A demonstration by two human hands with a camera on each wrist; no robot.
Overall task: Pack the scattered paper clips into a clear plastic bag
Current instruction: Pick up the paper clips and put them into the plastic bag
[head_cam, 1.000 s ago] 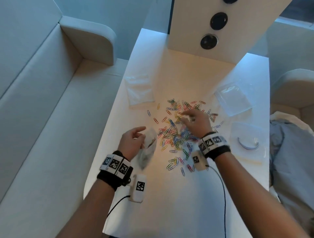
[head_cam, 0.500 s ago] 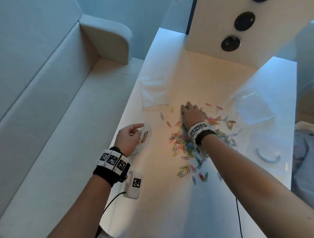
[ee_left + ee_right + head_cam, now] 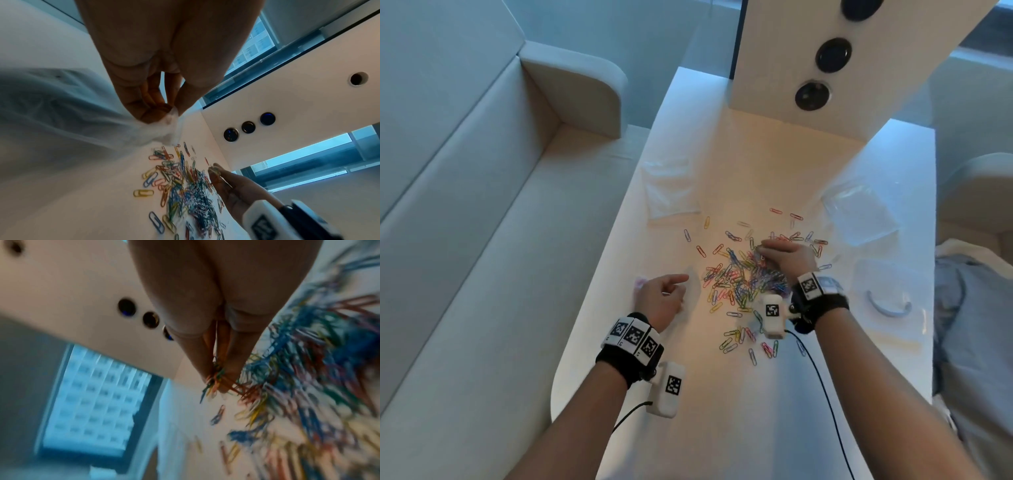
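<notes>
Pinching a small bunch of clips between gathered fingertips, the right hand (image 3: pixel 789 258) sits at the far right edge of the paper clips (image 3: pixel 739 281), which lie in one loose multicoloured heap on the white table (image 3: pixel 722 428). The right wrist view, though blurred, shows several clips caught at the fingertips (image 3: pixel 216 382).

The left hand (image 3: pixel 661 301) holds the clear plastic bag (image 3: pixel 693 291) at the table's left edge, thumb and fingers nipping its corner; the left wrist view shows the film (image 3: pixel 61 113) bunched under that pinch. A few clips appear to be inside already.

Relation governing the coming move, by my judgement: the bag lies to the left of the loaded right hand and nearer the person, with the whole heap between them. The right hand is the nearer to the clips; the left alone holds the bag. I cannot tell which way the bag's mouth faces.

Count: hands, two. Bags in hand, one. Other clear bags or sleeves flat on the table, two seen plainly: one far left (image 3: pixel 671 192), one far right (image 3: pixel 859 212). Clips: too many to count, and most remain loose.
</notes>
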